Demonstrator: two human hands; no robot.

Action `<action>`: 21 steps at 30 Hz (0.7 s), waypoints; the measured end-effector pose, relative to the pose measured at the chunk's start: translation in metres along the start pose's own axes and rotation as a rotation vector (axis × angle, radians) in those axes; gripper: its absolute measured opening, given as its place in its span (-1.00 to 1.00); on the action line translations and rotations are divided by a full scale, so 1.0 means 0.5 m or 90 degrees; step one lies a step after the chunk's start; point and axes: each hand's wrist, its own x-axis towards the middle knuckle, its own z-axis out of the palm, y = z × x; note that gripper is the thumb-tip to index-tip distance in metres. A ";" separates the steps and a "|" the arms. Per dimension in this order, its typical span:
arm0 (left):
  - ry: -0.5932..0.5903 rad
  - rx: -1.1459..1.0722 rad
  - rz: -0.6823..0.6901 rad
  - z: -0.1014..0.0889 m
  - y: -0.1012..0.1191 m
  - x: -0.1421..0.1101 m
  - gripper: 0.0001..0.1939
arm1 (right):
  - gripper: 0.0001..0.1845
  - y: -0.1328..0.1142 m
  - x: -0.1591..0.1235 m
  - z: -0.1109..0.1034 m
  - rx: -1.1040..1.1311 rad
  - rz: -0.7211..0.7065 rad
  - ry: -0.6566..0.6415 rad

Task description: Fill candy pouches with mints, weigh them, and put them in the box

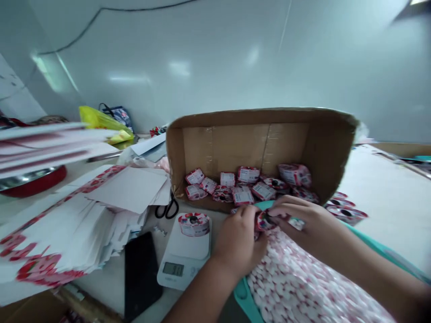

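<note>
My left hand point(239, 237) is closed around a small red-and-white printed carton point(264, 220) with a round dark opening in its face. At that opening are the bent fingertips of my right hand point(301, 215); whatever they pinch is hidden. Below both hands, a turquoise tub point(243, 296) holds a heap of pale pink and white candies point(296, 282). To the left of my left hand, a white digital scale point(182, 264) carries a similar filled-out carton point(194, 225).
Behind my hands, an open cardboard box point(235, 139) holds several printed cartons point(248, 174). Flat carton sleeves point(346, 211) lie right. On the left are a dark phone point(142, 273), black-handled scissors point(167, 210), stacked printed card sheets point(84, 224) and a red bowl point(37, 181).
</note>
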 end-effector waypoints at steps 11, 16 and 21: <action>-0.002 -0.010 -0.028 0.007 0.008 0.003 -0.67 | -0.87 -0.015 -0.002 0.013 0.264 0.111 0.024; 0.010 -0.001 -0.024 0.008 0.006 0.003 -0.64 | -0.87 -0.006 -0.001 0.014 0.317 0.196 0.073; 0.018 -0.026 -0.021 0.009 0.004 0.003 -0.69 | -0.83 0.029 -0.006 -0.019 0.180 0.189 0.102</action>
